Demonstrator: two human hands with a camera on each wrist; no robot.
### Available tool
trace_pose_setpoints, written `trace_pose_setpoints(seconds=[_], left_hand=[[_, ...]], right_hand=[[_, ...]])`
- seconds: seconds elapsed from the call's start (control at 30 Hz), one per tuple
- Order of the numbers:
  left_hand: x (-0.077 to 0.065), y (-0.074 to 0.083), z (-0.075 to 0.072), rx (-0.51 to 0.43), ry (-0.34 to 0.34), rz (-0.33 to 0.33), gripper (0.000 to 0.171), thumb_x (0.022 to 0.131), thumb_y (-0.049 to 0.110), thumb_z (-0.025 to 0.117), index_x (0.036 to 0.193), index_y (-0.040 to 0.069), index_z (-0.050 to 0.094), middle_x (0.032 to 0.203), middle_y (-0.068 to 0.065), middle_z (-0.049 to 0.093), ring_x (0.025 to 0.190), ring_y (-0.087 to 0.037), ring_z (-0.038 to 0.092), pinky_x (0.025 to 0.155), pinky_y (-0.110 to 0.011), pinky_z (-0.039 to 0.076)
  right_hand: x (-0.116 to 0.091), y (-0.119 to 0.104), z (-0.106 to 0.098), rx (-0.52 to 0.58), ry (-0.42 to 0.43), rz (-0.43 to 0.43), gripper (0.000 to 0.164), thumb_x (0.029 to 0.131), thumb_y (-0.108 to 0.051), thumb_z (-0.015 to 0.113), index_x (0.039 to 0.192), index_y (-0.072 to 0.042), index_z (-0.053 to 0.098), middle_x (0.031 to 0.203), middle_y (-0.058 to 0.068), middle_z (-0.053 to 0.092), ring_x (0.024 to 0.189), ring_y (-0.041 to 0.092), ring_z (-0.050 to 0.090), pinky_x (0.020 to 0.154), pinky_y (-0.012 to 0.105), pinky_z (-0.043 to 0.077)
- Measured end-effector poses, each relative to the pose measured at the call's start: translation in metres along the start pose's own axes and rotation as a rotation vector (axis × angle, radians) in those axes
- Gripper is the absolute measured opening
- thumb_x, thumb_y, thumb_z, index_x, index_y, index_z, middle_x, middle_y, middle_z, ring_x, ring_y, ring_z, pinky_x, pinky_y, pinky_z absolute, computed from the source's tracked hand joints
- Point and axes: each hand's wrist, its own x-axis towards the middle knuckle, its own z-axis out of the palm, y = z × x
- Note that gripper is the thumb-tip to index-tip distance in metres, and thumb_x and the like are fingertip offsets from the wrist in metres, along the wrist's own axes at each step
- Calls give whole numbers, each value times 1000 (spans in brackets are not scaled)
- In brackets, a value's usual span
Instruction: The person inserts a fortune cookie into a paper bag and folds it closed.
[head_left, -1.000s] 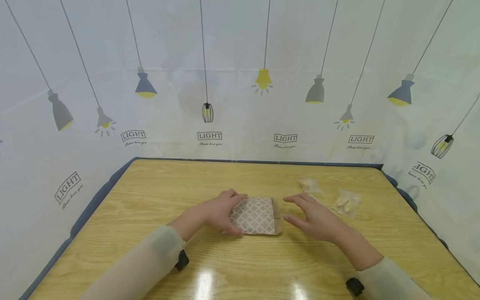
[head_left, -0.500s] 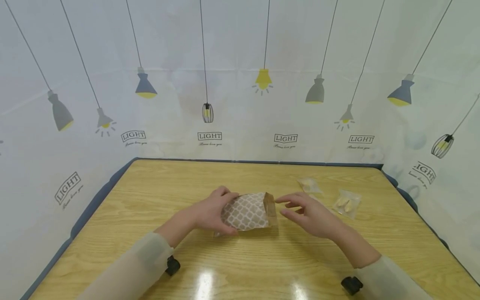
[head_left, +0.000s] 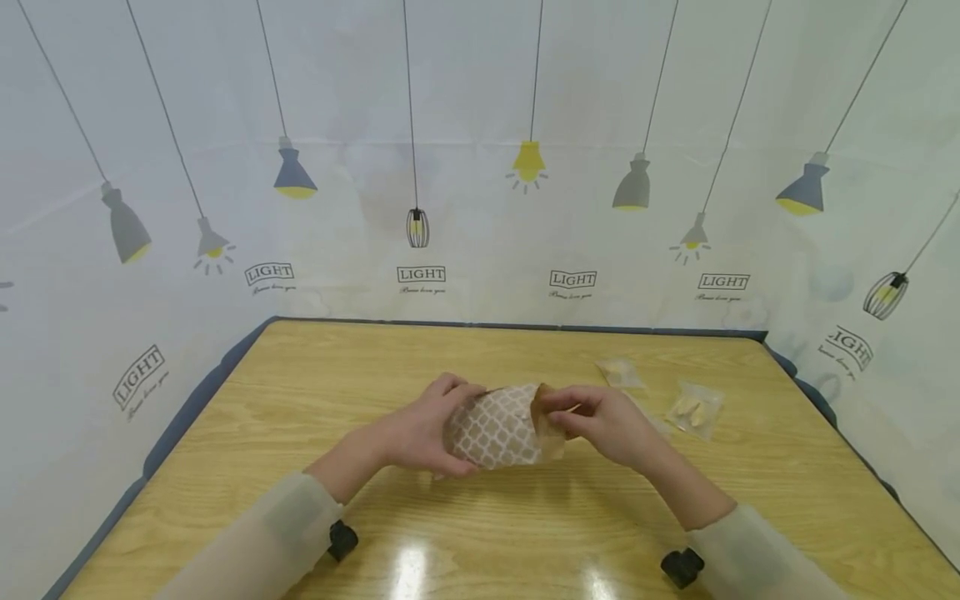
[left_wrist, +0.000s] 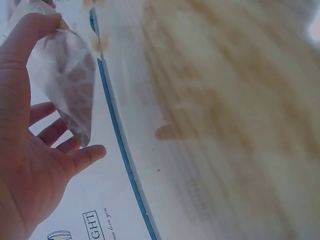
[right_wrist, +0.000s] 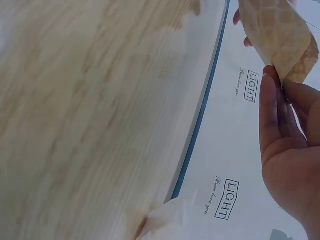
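A small brown paper bag (head_left: pixel 495 429) with a white lattice print lies on its side over the middle of the table, puffed up, its mouth facing right. My left hand (head_left: pixel 423 429) grips its closed end, thumb on the near edge and fingers at the far edge. At the mouth, my right hand (head_left: pixel 611 425) pinches the rim between thumb and fingers. The right wrist view shows those fingertips on the edge of the bag (right_wrist: pixel 280 35), whose opening gapes beside them. In the left wrist view the thumb lies against the bag (left_wrist: pixel 70 70).
Two clear packets with pale pieces inside, one farther back (head_left: pixel 621 372) and one to the right (head_left: pixel 696 408), lie on the wooden table (head_left: pixel 300 400) beyond my right hand. A white curtain printed with lamps (head_left: pixel 480 233) surrounds the table's far and side edges.
The bag has gone from lying flat to puffed up with its mouth parted. My right hand has moved left from beside the bag and now pinches its rim.
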Motion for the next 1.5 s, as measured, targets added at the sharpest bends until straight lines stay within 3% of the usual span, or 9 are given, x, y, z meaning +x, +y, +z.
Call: trace_pose_setpoints(seconds=[0.27,0.5,0.7,0.9,1.07,1.27,1.5], left_hand=[[4,5,7,84,-24,-2,144,67,41,105,177,18,14,178,-18,19,162,-39,29,127,-59,40],[7,6,7,50,-15,-7,133,74,26,100,177,21,15,164,-17,32,145,-33,45,121,-54,49],[5,5,3,1,1,2,122,78,20,96,175,18,22,153,-14,37,136,-29,46,116,-51,52],[4,5,2,4,43,9,126,74,22,99,174,18,23,153,-17,35,137,-32,45,119,-55,50],[3,5,1,3,53,14,121,75,22,99,173,20,26,152,-16,35,138,-33,44,119,-55,49],[2,-1,0,-32,67,31,111,74,19,99,166,22,38,147,-13,38,135,-30,46,116,-55,51],[1,-4,1,-40,21,39,111,76,22,99,167,24,36,149,-13,36,137,-29,42,117,-55,50]], right_hand=[[3,-5,6,32,22,4,28,105,-13,73,133,-8,78,131,17,77,97,18,78,87,48,67],[2,-8,6,58,34,-13,25,106,-10,72,129,-5,79,126,18,78,97,16,77,87,47,67],[0,-11,2,52,57,-28,22,106,-7,70,125,-3,80,125,20,76,94,16,79,87,47,67],[-2,-14,2,151,-27,30,31,106,-19,75,134,-5,77,131,22,75,96,34,81,85,42,69],[-4,-16,5,191,-71,76,32,106,-13,73,136,-1,75,138,25,72,99,27,80,87,40,68],[-6,-15,4,157,-10,54,30,106,-10,71,135,-2,76,138,24,72,100,26,80,86,37,68],[-6,-13,3,65,95,-11,25,107,-15,72,130,-6,80,133,19,73,98,25,78,85,35,67]])
